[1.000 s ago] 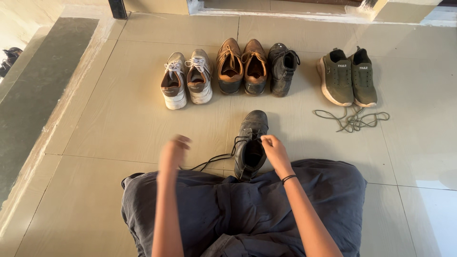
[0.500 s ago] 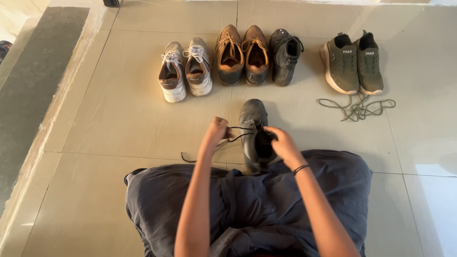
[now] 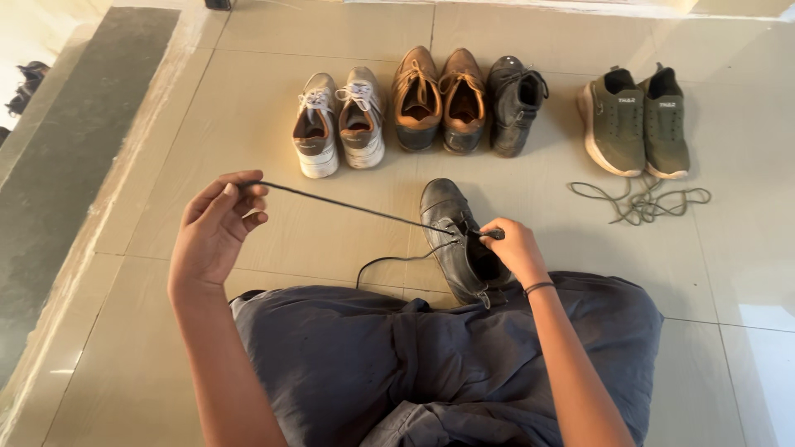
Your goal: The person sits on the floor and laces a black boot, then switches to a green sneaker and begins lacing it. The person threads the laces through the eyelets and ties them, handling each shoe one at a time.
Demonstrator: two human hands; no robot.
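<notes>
Okay, left hand [image 3: 217, 232] sits left of centre frame, raised, fingers [image 3: 240, 203] pinched together on the end of a thin black shoelace [image 3: 348, 207]. I see the lace run taut from that pinch, down and right, to the eyelets of a black leather ankle boot [image 3: 455, 236]. A second slack length of the same lace loops on the floor just left of the boot. Boot stands upright at centre frame, toe pointing to the top, heel against my dark grey trousers [image 3: 397, 364].

Right hand [image 3: 512, 248] rests on the boot's opening, fingers closed on the lace at the eyelets; thin black band on that wrist.

Beige tiled floor [image 3: 207, 141] carries everything. Row along the upper part of the frame, left to right: pair of white and grey sneakers [image 3: 339, 120], pair of brown leather lace-up shoes [image 3: 439, 99], single black boot [image 3: 515, 103] matching mine, then, well apart at upper right, pair of olive green sneakers [image 3: 636, 124]. Loose olive green laces [image 3: 642, 199] lie tangled just below that pair. Dark grey floor strip [image 3: 58, 182] down the left edge.
</notes>
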